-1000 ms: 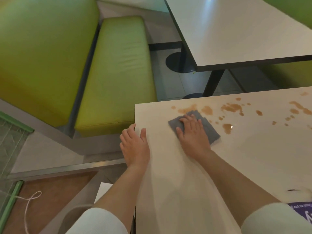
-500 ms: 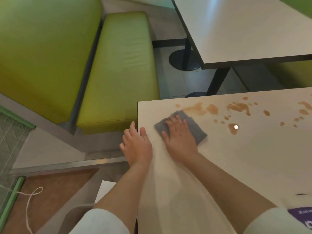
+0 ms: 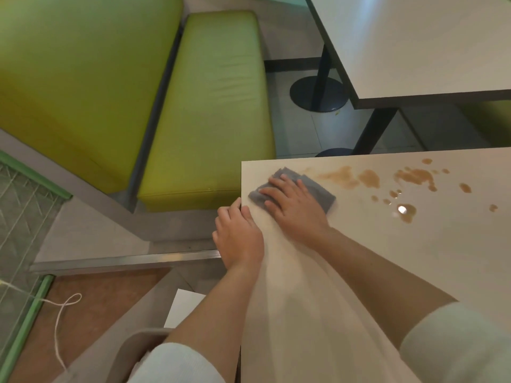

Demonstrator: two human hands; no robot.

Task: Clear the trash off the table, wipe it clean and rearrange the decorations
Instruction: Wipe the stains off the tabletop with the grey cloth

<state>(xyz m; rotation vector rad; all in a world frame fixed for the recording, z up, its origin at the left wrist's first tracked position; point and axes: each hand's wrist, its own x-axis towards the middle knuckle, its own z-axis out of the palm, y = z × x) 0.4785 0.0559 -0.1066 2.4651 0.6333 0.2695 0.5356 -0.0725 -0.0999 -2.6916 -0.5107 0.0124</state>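
Note:
A cream table (image 3: 387, 272) fills the lower right of the head view. Brown liquid stains (image 3: 414, 178) spread across its far part. A folded grey cloth (image 3: 320, 193) lies flat near the table's far left corner. My right hand (image 3: 296, 205) presses on the cloth with straight, spread fingers. My left hand (image 3: 237, 236) rests on the table's left edge, thumb on top and fingers over the side.
A green bench seat (image 3: 210, 106) with its backrest (image 3: 77, 78) stands beyond the table's left corner. A second white table (image 3: 414, 42) on a black pedestal base (image 3: 318, 94) is at the upper right. A grey bin rim (image 3: 132, 344) shows below my left arm.
My right hand has slid the grey cloth leftward, away from the brown stains and toward the table's far left corner. My left hand has stayed on the table edge.

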